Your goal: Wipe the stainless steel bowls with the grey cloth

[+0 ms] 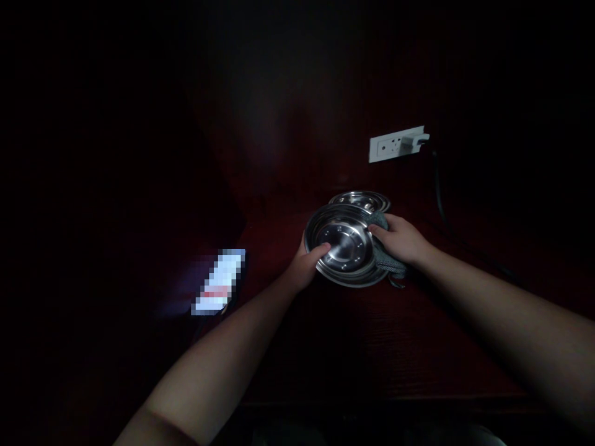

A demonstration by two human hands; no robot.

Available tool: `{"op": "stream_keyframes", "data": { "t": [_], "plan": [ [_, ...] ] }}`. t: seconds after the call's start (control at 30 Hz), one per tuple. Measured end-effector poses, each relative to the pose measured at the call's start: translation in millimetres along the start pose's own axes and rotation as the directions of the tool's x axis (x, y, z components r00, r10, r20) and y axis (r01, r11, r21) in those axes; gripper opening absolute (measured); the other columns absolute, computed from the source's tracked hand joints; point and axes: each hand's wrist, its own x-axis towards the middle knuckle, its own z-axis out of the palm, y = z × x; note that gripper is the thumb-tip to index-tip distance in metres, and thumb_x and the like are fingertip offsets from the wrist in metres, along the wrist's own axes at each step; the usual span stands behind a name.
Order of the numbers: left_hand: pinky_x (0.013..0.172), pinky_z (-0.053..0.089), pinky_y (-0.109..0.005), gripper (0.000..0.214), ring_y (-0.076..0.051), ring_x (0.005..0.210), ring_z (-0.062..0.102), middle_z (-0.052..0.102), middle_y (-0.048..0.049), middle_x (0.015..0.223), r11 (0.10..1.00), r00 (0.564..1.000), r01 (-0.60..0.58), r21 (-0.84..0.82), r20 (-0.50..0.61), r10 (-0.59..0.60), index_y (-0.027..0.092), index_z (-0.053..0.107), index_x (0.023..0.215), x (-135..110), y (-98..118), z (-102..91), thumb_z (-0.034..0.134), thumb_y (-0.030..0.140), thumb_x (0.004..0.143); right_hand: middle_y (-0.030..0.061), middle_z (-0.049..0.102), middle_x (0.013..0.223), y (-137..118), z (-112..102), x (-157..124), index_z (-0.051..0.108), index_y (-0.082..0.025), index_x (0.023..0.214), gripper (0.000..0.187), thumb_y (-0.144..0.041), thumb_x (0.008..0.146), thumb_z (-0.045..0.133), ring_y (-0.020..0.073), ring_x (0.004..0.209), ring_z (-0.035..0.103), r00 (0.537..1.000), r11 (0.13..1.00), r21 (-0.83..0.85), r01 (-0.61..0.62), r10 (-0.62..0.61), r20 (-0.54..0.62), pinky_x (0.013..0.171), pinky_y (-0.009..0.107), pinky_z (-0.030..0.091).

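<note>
I hold a shiny steel plate (346, 238) tilted toward me over a dark red wooden table (372, 347). My left hand (307, 263) grips its left rim, thumb lying inside the dish. My right hand (400, 238) is closed on a grey cloth (388, 263) pressed against the plate's right edge. Part of the cloth hangs below the plate. A second steel plate (360, 199) lies on the table just behind the one I hold.
A white wall socket (393, 145) with a plug in it sits on the dark back wall, its black cable (439, 192) running down to the right. A lit phone screen (218, 282) glows on the table at the left. The surroundings are very dark.
</note>
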Motion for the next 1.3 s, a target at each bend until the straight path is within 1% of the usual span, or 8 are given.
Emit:
{"op": "stream_keyframes", "data": {
  "t": [0.1, 0.2, 0.47, 0.57, 0.7, 0.8, 0.97, 1.3],
  "plan": [
    [0.105, 0.039, -0.047, 0.067, -0.030, 0.118, 0.056, 0.062, -0.0111, 0.123, 1.000, 1.000, -0.018, 0.016, 0.001, 0.018, 0.019, 0.047, 0.131, 0.1, 0.5, 0.1, 0.071, 0.031, 0.070, 0.0113, 0.073, 0.094, 0.6, 0.2, 0.2, 0.068, -0.015, 0.094, 0.024, -0.029, 0.085, 0.051, 0.0242, 0.085, 0.067, 1.000, 1.000, 0.006, 0.012, -0.012, 0.002, 0.080, 0.037, 0.049],
    [0.106, 0.038, -0.048, 0.065, -0.031, 0.119, 0.055, 0.062, -0.0116, 0.124, 0.999, 1.000, -0.030, 0.021, 0.003, 0.030, 0.018, 0.048, 0.129, 0.2, 0.3, -0.2, 0.072, 0.032, 0.070, 0.0113, 0.073, 0.094, -0.4, -0.8, -0.1, 0.068, -0.016, 0.094, 0.023, -0.029, 0.085, 0.051, 0.0242, 0.085, 0.067, 1.000, 1.000, -0.003, -0.008, 0.008, 0.012, 0.080, 0.037, 0.049],
    [0.107, 0.036, -0.048, 0.063, -0.031, 0.123, 0.052, 0.059, -0.0112, 0.128, 0.993, 0.995, -0.095, 0.068, 0.036, 0.093, 0.019, 0.049, 0.127, -3.3, 3.4, 1.6, 0.071, 0.033, 0.070, 0.0104, 0.073, 0.093, -3.9, -1.6, -1.8, 0.068, -0.016, 0.095, 0.024, -0.031, 0.085, 0.052, 0.0239, 0.083, 0.067, 1.000, 0.999, 0.027, -0.022, 0.023, -0.011, 0.079, 0.037, 0.050],
    [0.107, 0.036, -0.048, 0.063, -0.031, 0.122, 0.052, 0.060, -0.0105, 0.126, 0.993, 0.994, -0.101, 0.067, 0.039, 0.098, 0.020, 0.048, 0.127, -3.8, 3.4, 1.5, 0.071, 0.033, 0.070, 0.0103, 0.073, 0.093, -4.2, -1.1, -2.4, 0.068, -0.016, 0.098, 0.026, -0.032, 0.085, 0.052, 0.0239, 0.083, 0.067, 0.999, 0.998, 0.059, -0.021, 0.023, -0.023, 0.079, 0.037, 0.051],
    [0.108, 0.034, -0.048, 0.065, -0.032, 0.123, 0.051, 0.060, -0.0101, 0.126, 0.992, 0.993, -0.110, 0.054, 0.057, 0.107, 0.021, 0.047, 0.128, -2.4, 2.1, -0.2, 0.072, 0.032, 0.068, 0.0102, 0.073, 0.093, -3.2, -0.8, -2.2, 0.067, -0.016, 0.095, 0.025, -0.033, 0.085, 0.052, 0.0239, 0.083, 0.067, 1.000, 0.997, 0.082, 0.000, 0.002, -0.029, 0.077, 0.036, 0.051],
    [0.108, 0.035, -0.049, 0.067, -0.032, 0.124, 0.050, 0.059, -0.0103, 0.128, 0.995, 0.994, -0.093, 0.040, 0.069, 0.090, 0.021, 0.046, 0.128, -1.5, 1.5, -1.2, 0.072, 0.031, 0.068, 0.0102, 0.073, 0.092, -2.0, -0.6, -1.7, 0.067, -0.015, 0.095, 0.025, -0.033, 0.085, 0.052, 0.0233, 0.081, 0.067, 1.000, 0.995, 0.104, 0.004, -0.003, -0.012, 0.075, 0.035, 0.051],
    [0.108, 0.035, -0.049, 0.064, -0.032, 0.124, 0.050, 0.059, -0.0105, 0.127, 0.994, 0.993, -0.094, 0.046, 0.077, 0.091, 0.021, 0.047, 0.127, -1.2, 1.1, -2.1, 0.071, 0.031, 0.068, 0.0102, 0.072, 0.093, -1.1, -0.7, -1.4, 0.068, -0.015, 0.097, 0.028, -0.034, 0.084, 0.053, 0.0241, 0.083, 0.067, 1.000, 0.998, 0.062, -0.009, 0.010, -0.019, 0.078, 0.037, 0.050],
    [0.108, 0.035, -0.050, 0.073, -0.033, 0.125, 0.050, 0.058, -0.0101, 0.131, 0.986, 0.984, -0.141, 0.090, 0.121, 0.130, 0.023, 0.042, 0.135, -2.3, 2.3, -3.5, 0.070, 0.030, 0.069, 0.0085, 0.072, 0.091, -0.7, 0.2, -1.7, 0.068, -0.016, 0.098, 0.028, -0.035, 0.084, 0.054, 0.0230, 0.080, 0.066, 0.999, 0.994, 0.108, 0.025, -0.022, -0.028, 0.076, 0.035, 0.050]
  ]
}}
